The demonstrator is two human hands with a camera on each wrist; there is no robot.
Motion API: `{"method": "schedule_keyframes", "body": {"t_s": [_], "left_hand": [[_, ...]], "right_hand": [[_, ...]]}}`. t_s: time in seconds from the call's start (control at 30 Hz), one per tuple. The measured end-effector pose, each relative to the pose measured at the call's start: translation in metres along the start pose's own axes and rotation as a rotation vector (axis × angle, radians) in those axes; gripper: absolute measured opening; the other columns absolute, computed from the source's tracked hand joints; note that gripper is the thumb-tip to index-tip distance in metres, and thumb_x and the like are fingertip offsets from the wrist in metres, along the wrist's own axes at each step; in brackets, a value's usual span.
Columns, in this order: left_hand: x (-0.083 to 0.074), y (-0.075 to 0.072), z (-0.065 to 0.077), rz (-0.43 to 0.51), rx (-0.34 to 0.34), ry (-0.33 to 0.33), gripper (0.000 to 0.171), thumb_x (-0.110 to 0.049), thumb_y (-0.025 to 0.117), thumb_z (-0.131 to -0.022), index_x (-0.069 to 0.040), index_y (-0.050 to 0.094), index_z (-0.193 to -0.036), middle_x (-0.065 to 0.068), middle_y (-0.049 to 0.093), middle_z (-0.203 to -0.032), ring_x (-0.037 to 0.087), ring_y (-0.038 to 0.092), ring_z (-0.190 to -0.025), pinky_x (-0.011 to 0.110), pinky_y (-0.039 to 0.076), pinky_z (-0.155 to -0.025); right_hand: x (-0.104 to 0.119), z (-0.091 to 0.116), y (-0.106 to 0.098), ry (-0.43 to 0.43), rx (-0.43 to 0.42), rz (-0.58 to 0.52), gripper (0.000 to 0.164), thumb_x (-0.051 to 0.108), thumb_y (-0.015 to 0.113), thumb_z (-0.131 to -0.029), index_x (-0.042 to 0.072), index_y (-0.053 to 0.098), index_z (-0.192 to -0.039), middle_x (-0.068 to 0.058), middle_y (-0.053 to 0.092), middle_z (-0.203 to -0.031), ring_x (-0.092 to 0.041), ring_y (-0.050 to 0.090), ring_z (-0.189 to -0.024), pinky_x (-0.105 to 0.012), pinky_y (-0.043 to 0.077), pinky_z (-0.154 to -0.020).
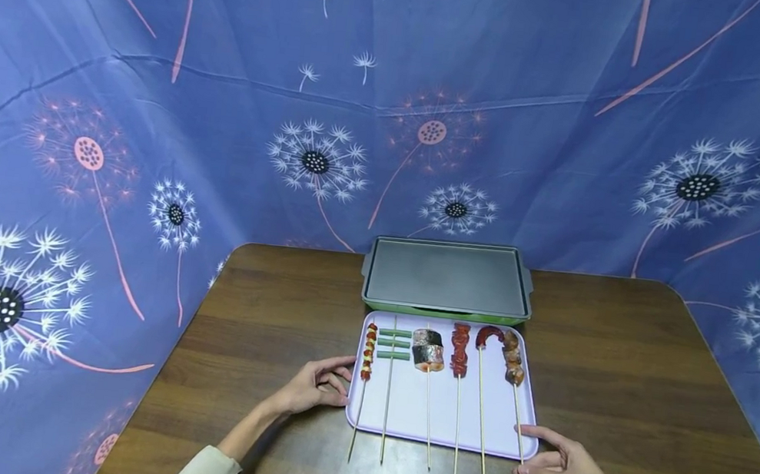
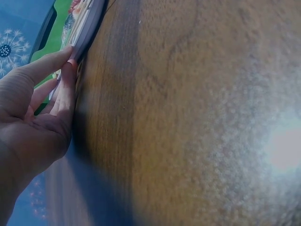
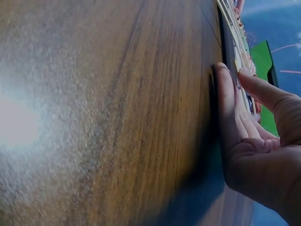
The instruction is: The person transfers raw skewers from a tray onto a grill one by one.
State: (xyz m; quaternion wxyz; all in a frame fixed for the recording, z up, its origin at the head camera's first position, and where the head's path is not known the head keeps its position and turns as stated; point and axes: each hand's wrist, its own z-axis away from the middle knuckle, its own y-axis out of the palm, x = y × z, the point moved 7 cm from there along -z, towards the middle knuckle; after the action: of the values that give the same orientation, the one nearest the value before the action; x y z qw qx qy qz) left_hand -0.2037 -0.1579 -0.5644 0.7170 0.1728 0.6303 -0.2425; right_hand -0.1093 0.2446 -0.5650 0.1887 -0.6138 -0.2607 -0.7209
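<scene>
A white tray (image 1: pixel 375 418) with a lilac rim holds several skewers in a row, their sticks reaching past its front edge. My left hand (image 1: pixel 317 385) grips the tray's left edge between thumb and fingers. At the front right corner, my right hand (image 1: pixel 560 468) holds the lower stick of the rightmost skewer (image 1: pixel 512 355), which bears brown chunks. Left of it lie a curled dark red skewer (image 1: pixel 489 333), a red meat skewer (image 1: pixel 459 353), a fish skewer (image 1: pixel 428 350), a green vegetable skewer (image 1: pixel 394 343) and a small red and yellow skewer (image 1: pixel 369 352).
Behind the tray, close to its far edge, stands a flat grey griddle (image 1: pixel 445 275) with a green side. Both are on a brown wooden table (image 1: pixel 261 309). A blue dandelion-print cloth (image 1: pixel 545 53) hangs around the table's back and sides.
</scene>
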Motion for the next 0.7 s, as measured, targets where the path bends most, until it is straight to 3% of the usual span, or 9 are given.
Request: {"method": "schedule_keyframes", "body": {"t_s": [0.07,0.2,0.27,0.37,0.47,0.7], "left_hand": [[0.0001,0.0003,-0.0001,-0.004,0.002,-0.003,0.076,0.004,0.078,-0.086,0.008,0.040,-0.151,0.038,0.054,-0.128,0.012,0.070,-0.095,0.018,0.057,-0.080],[0.0006,0.0000,-0.0006,-0.013,-0.002,-0.007,0.075,0.005,0.077,-0.086,0.008,0.040,-0.151,0.038,0.054,-0.128,0.012,0.069,-0.094,0.018,0.057,-0.079],[0.0003,-0.0005,-0.0005,-0.017,-0.010,-0.012,0.075,0.005,0.077,-0.086,0.008,0.040,-0.151,0.038,0.054,-0.128,0.011,0.069,-0.094,0.017,0.057,-0.079],[-0.0003,-0.0003,-0.0005,-0.015,-0.016,-0.019,0.075,0.004,0.077,-0.085,0.007,0.041,-0.151,0.037,0.055,-0.128,0.012,0.069,-0.094,0.017,0.057,-0.078],[-0.0002,0.0004,-0.0004,-0.008,-0.012,-0.021,0.076,0.004,0.078,-0.085,0.007,0.041,-0.151,0.037,0.055,-0.128,0.015,0.069,-0.095,0.017,0.057,-0.079],[0.0032,0.0004,-0.0001,0.005,-0.011,-0.022,0.075,0.006,0.076,-0.086,0.006,0.041,-0.152,0.037,0.054,-0.129,0.012,0.069,-0.095,0.018,0.057,-0.081]], "right_hand": [[-0.0012,0.0010,0.0008,0.022,0.013,-0.049,0.055,-0.006,0.054,-0.101,0.029,0.053,-0.143,-0.010,0.079,-0.104,-0.015,0.076,-0.094,-0.030,0.063,-0.076],[0.0001,0.0030,0.0010,0.028,0.013,-0.092,0.053,-0.005,0.054,-0.101,-0.017,0.032,-0.147,-0.016,0.078,-0.107,-0.019,0.076,-0.096,-0.033,0.063,-0.080],[0.0015,0.0036,0.0007,0.019,0.018,-0.117,0.053,-0.006,0.054,-0.101,-0.022,0.029,-0.145,-0.018,0.077,-0.108,-0.020,0.076,-0.097,-0.033,0.062,-0.082],[0.0022,0.0048,0.0013,0.006,0.039,-0.158,0.047,-0.008,0.051,-0.101,0.001,0.049,-0.147,-0.016,0.077,-0.110,-0.019,0.076,-0.099,-0.031,0.061,-0.085],[0.0015,0.0064,0.0021,-0.009,0.054,-0.190,0.056,-0.010,0.049,-0.101,0.028,0.056,-0.141,-0.012,0.077,-0.112,-0.017,0.075,-0.100,-0.030,0.061,-0.087],[0.0054,0.0091,0.0023,-0.051,0.068,-0.209,0.062,-0.013,0.046,-0.101,0.029,0.054,-0.146,-0.012,0.076,-0.116,-0.017,0.074,-0.106,-0.032,0.060,-0.090]]}}
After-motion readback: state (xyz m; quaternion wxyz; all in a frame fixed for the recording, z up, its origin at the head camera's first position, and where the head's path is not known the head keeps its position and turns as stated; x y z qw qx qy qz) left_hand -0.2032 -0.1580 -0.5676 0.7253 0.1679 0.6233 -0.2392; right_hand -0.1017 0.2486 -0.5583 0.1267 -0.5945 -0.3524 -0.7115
